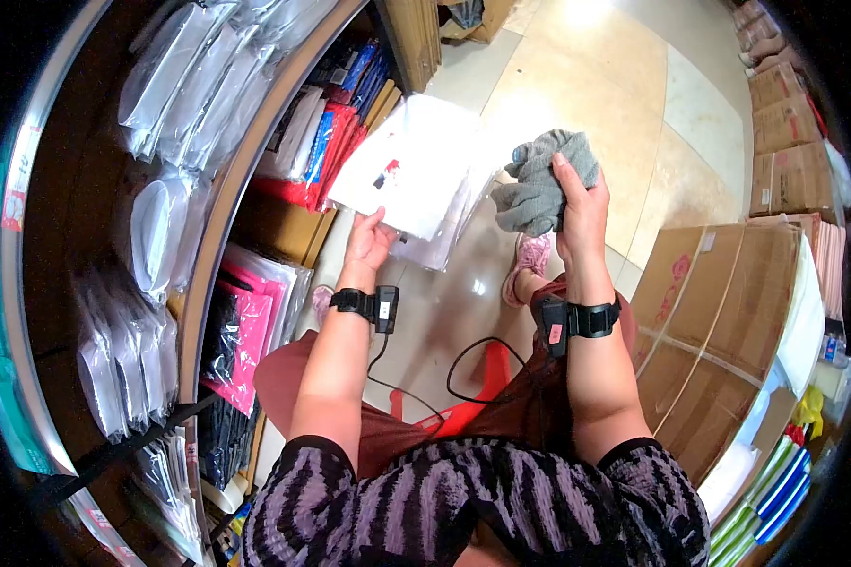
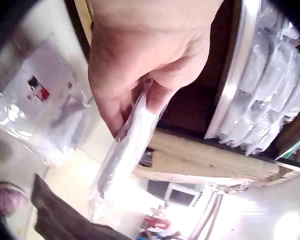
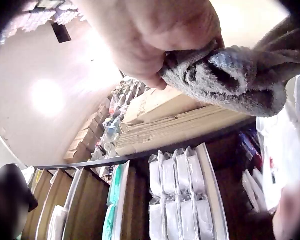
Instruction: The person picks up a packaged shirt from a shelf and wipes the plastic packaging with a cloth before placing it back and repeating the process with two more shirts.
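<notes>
My left hand pinches a flat white package in clear plastic, with a small red and black print on its face. The left wrist view shows this package edge-on between thumb and fingers. Lower down, a second clear-wrapped package with a similar print lies apart from the hand. My right hand grips a bunched grey terry cloth, thumb on top and folds spilling to the left. The cloth hangs over the floor in front of me, to the right of the white package.
At the left stands a shelf with upright plastic-wrapped packs and pink packs. A large cardboard box stands close on my right, with smaller boxes beyond. Shiny tiles cover the floor. A cable hangs between my wrists.
</notes>
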Tool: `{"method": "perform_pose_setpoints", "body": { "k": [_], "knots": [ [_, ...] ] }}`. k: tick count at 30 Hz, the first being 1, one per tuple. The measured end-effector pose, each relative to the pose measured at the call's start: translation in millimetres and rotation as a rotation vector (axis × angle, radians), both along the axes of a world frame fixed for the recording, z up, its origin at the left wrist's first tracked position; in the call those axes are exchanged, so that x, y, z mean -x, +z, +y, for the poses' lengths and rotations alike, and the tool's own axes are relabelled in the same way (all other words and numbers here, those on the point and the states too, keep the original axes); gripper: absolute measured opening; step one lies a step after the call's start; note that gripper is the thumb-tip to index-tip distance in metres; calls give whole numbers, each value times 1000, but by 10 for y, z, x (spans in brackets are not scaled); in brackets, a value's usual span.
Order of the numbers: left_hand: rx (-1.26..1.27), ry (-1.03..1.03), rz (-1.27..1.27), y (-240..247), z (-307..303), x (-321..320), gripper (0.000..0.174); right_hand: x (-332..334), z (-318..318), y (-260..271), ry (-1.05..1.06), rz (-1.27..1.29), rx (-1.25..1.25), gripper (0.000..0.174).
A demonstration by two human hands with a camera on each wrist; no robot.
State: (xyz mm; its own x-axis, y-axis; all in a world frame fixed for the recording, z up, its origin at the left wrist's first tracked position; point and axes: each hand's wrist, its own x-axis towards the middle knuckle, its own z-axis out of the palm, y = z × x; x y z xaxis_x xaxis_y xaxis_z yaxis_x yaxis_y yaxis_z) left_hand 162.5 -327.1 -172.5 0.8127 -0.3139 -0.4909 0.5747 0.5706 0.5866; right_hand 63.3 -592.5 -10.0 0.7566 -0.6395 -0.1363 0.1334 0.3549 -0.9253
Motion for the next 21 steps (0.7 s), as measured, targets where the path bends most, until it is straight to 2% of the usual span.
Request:
{"method": "perform_pose_setpoints", "body": {
  "k": [2, 5, 8, 9, 11, 12, 14, 16, 18, 19, 21],
  "knots": [
    [-128, -74, 77, -438, 99, 80, 43, -4, 9, -1, 7, 17, 12, 31],
    [-222, -137, 422, -1161, 242, 192, 45, -30, 8, -17, 14, 47, 44, 29],
    [-378, -101, 446, -1304, 273, 390, 39, -40, 51, -17, 67, 71, 42, 28],
    [-500, -128, 464, -1258, 256, 408, 42, -48, 73, -11, 95, 76, 30, 27],
    [-746, -170, 497, -1000, 240, 414, 50, -74, 127, -13, 162, 73, -11, 28],
    [-766, -235, 404, -876, 279, 410, 66, -81, 156, -37, 197, 66, -40, 28],
    [-716, -228, 153, -461, 150, 459, 79, -102, 234, -73, 283, 44, -138, 30],
    [-433, -405, -101, 65, 26, 423, 85, -93, 308, -96, 380, 20, -277, 33],
    [-322, -535, -306, 778, -140, 502, 85, -79, 404, -133, 473, -28, -346, 37],
    [-412, -664, -473, 855, -204, 532, 82, -92, 448, -117, 526, -54, -378, 39],
    [-494, -727, -755, 1114, -268, 684, 73, -70, 543, -30, 570, -94, -407, 42]
  ]
}}
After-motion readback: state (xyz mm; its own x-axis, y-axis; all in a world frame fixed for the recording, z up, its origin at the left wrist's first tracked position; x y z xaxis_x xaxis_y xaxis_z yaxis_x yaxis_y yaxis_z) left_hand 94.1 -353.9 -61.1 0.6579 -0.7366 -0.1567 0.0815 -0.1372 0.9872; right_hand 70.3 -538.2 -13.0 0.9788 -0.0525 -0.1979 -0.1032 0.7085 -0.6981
